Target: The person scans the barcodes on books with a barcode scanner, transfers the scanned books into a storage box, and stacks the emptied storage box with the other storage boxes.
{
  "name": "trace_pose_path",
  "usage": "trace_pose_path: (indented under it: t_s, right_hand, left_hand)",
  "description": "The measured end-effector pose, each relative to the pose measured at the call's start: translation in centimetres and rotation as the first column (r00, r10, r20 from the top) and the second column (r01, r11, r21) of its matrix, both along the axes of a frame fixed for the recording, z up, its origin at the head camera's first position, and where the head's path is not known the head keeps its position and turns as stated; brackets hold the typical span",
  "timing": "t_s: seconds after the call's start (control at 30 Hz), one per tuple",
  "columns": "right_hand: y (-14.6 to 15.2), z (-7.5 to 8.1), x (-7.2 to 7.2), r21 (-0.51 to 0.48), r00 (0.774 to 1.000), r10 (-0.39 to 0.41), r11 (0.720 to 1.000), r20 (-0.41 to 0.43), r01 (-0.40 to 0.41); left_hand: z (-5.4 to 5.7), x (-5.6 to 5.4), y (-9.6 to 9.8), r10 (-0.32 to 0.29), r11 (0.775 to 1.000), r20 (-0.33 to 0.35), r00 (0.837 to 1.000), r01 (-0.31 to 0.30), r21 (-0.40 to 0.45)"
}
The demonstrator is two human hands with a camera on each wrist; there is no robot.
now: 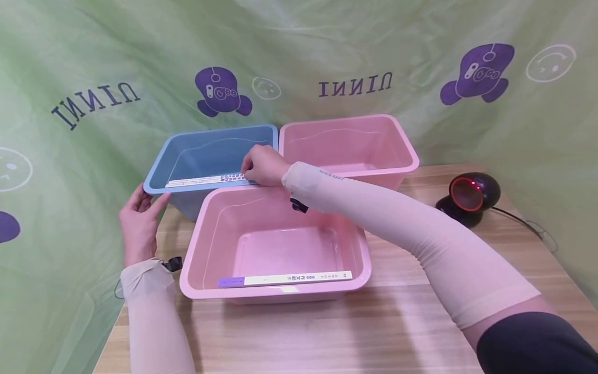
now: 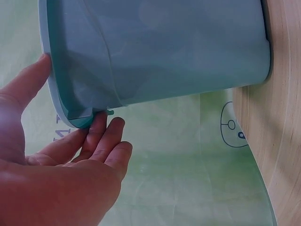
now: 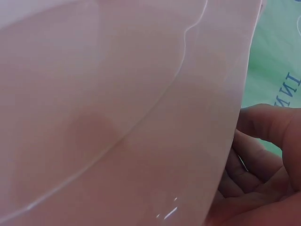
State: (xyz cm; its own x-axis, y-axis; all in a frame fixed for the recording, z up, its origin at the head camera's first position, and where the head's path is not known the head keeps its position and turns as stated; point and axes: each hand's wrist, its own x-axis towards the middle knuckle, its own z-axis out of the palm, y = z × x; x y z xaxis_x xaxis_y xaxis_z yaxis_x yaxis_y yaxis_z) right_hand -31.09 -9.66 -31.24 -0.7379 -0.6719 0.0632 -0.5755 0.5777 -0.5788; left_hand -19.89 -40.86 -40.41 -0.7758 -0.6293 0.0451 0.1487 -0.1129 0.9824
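My left hand [image 1: 141, 221] holds the near left corner of a blue plastic bin [image 1: 210, 128]; in the left wrist view its thumb lies on the rim and its fingertips are under it. Inside the bin, along its near wall, white book spines [image 1: 201, 181] with dark print lie side by side. My right hand [image 1: 265, 165] reaches over the bin's near right corner, fingers curled down onto a book's right end. In the right wrist view the front pink bin's wall [image 3: 141, 94] hides part of that hand's fingers.
The front pink bin [image 1: 192, 270] contains a book [image 1: 294, 279] with a white and purple spine along its near wall. Another pink bin [image 1: 411, 158] stands behind to the right. A black round device [image 1: 486, 192] with a red glowing ring and cable sits on the wooden table [image 1: 397, 322].
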Motion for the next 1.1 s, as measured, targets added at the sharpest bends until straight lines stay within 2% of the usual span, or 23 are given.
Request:
trace_pose_path:
  t_s: [0.23, 0.43, 0.63, 0.7, 0.9, 1.1]
  right_hand:
    - [0.1, 0.3, 0.1, 0.017, 1.000, -0.007, 1.000, 0.002, 0.007]
    - [0.6, 1.3, 0.1, -0.010, 0.999, -0.044, 0.999, 0.012, 0.045]
    - [2.1, 2.5, 0.4, -0.070, 0.993, -0.059, 0.995, 0.099, 0.066]
    - [3.1, 3.2, 0.9, -0.067, 0.994, -0.042, 0.997, 0.097, 0.048]
    - [7.0, 5.0, 3.2, -0.026, 1.000, 0.015, 1.000, 0.022, -0.015]
    - [10.9, 5.1, 6.1, -0.007, 0.997, 0.066, 0.998, -0.028, -0.066]
  left_hand:
    - [0.0, 0.1, 0.2, 0.014, 1.000, 0.005, 1.000, -0.014, -0.018]
    - [-0.1, 0.0, 0.1, 0.011, 1.000, 0.003, 1.000, -0.011, -0.015]
    - [0.0, 0.1, 0.0, 0.002, 1.000, 0.040, 0.999, -0.002, -0.012]
    - [-0.1, 0.1, 0.0, -0.004, 1.000, 0.048, 0.999, 0.004, -0.015]
    - [-0.1, -0.1, 0.2, -0.004, 1.000, 0.036, 0.999, 0.005, -0.027]
    - [-0.2, 0.1, -0.1, 0.006, 0.999, 0.019, 1.000, -0.005, -0.031]
